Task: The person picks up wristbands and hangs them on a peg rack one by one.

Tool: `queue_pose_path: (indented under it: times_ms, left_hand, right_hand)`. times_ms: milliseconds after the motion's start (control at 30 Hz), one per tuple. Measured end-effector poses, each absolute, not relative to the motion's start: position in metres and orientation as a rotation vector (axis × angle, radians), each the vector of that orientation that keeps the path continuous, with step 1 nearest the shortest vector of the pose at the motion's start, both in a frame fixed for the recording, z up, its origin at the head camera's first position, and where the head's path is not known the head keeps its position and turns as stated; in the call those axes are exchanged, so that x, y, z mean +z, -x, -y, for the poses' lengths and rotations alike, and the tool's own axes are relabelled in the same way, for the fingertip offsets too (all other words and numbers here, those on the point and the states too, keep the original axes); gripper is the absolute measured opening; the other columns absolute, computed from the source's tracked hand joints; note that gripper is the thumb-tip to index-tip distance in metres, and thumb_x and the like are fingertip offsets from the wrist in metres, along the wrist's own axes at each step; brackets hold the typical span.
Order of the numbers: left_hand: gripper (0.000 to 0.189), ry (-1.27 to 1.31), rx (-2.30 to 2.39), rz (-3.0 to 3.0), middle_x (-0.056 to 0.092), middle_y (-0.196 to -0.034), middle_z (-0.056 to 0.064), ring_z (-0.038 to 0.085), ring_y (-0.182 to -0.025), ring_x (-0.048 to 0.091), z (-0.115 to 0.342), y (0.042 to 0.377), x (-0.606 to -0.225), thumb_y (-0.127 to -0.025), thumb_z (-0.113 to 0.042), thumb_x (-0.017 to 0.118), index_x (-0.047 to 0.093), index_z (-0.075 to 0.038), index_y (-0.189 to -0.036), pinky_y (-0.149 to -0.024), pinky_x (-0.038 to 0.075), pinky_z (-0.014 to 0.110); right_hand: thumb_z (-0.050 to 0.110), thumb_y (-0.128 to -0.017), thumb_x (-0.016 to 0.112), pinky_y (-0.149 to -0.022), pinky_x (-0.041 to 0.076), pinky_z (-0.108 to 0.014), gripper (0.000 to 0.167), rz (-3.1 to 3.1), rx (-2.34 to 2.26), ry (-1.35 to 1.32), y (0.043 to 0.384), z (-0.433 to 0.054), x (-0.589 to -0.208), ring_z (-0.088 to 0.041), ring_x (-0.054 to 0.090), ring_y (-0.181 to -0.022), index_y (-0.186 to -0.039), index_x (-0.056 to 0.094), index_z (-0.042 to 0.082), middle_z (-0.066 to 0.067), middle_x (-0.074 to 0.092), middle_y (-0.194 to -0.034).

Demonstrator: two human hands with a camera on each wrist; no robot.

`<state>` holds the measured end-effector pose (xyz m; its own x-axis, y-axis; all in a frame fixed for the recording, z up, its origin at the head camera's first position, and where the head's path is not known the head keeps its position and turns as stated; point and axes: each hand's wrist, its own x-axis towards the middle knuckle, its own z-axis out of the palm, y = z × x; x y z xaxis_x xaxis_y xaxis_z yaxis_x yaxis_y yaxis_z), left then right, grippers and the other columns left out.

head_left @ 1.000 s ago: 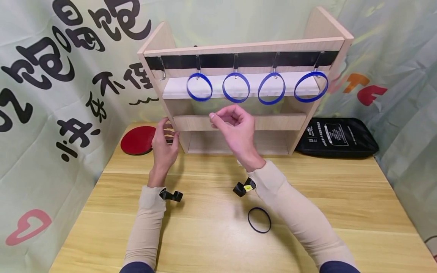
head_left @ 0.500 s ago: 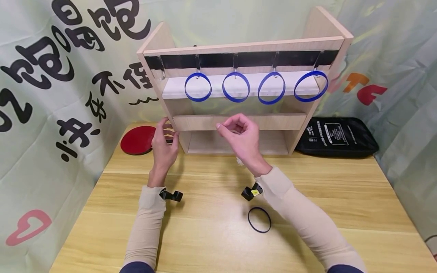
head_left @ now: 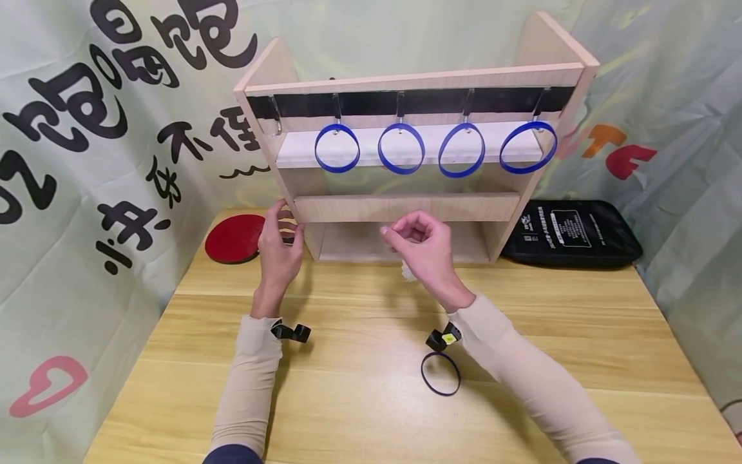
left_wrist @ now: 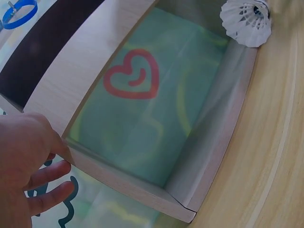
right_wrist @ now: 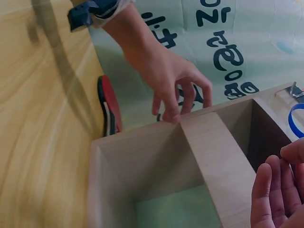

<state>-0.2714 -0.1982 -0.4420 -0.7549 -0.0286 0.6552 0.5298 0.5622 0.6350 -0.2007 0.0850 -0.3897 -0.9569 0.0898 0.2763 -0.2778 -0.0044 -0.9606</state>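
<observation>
My left hand [head_left: 279, 251] rests against the left side panel of a wooden shelf unit [head_left: 406, 209], fingertips touching its edge. In the right wrist view, the left hand [right_wrist: 164, 71] has its fingers spread at that panel. My right hand [head_left: 426, 248] hovers before the lower shelf, fingers loosely bent and holding nothing visible. Several blue rings hang from hooks on the unit's black strip [head_left: 371, 103]; the leftmost ring [head_left: 317, 151] hangs beside a bare hook [head_left: 277, 122]. A dark blue ring [head_left: 425, 380] lies on the table below my right wrist.
A red table tennis bat [head_left: 232, 238] lies left of the unit. To its right is a black case [head_left: 570, 232]. A white shuttlecock [left_wrist: 247, 21] sits on the table by the unit's front, partly hidden behind my right hand in the head view.
My right hand has drawn back from beneath the hanging rings, downward and to the right. The leftmost hanging ring has swung slightly. My left hand stays against the side panel.
</observation>
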Motion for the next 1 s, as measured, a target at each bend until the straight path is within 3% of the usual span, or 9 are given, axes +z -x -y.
queue_pose_path:
  times_ms: [300,467,733,1000]
  left_hand:
    - [0.054,0.405,-1.160,2.172,0.071,-0.123,0.029,0.041,-0.098,0.076,0.197,0.272,-0.443,-0.100,0.004,0.072,0.052,0.001,-0.151,-0.081,0.068,0.058]
    - [0.056,0.401,-1.157,2.169,0.071,-0.122,0.028,0.040,-0.096,0.076,0.198,0.272,-0.443,-0.099,0.006,0.073,0.052,0.001,-0.150,-0.081,0.069,0.057]
    - [0.056,0.410,-1.160,2.170,0.071,-0.122,0.029,0.041,-0.096,0.075,0.198,0.273,-0.444,-0.099,0.006,0.073,0.052,0.002,-0.150,-0.081,0.068,0.059]
    - [0.054,0.402,-1.169,2.171,0.071,-0.123,0.027,0.041,-0.097,0.076,0.198,0.273,-0.443,-0.100,0.004,0.072,0.053,0.001,-0.150,-0.081,0.068,0.060]
  right_hand:
    - [0.006,-0.093,0.084,-0.064,0.061,-0.020,0.014,2.113,2.028,-0.209,0.189,-0.095,-0.403,-0.012,0.070,-0.067,-0.095,0.072,0.001,0.006,0.074,-0.083]
    - [0.007,-0.094,0.084,-0.061,0.062,-0.023,0.015,2.176,2.042,-0.206,0.187,-0.103,-0.413,-0.019,0.073,-0.071,-0.096,0.071,0.001,0.005,0.075,-0.086]
    - [0.011,-0.095,0.085,-0.074,0.062,-0.021,0.017,2.397,1.978,-0.213,0.179,-0.118,-0.432,-0.010,0.072,-0.083,-0.102,0.072,0.002,-0.004,0.076,-0.096]
    - [0.018,-0.095,0.086,-0.079,0.059,-0.020,0.020,2.587,1.890,-0.235,0.170,-0.134,-0.453,-0.018,0.071,-0.090,-0.103,0.074,0.005,-0.010,0.078,-0.101]
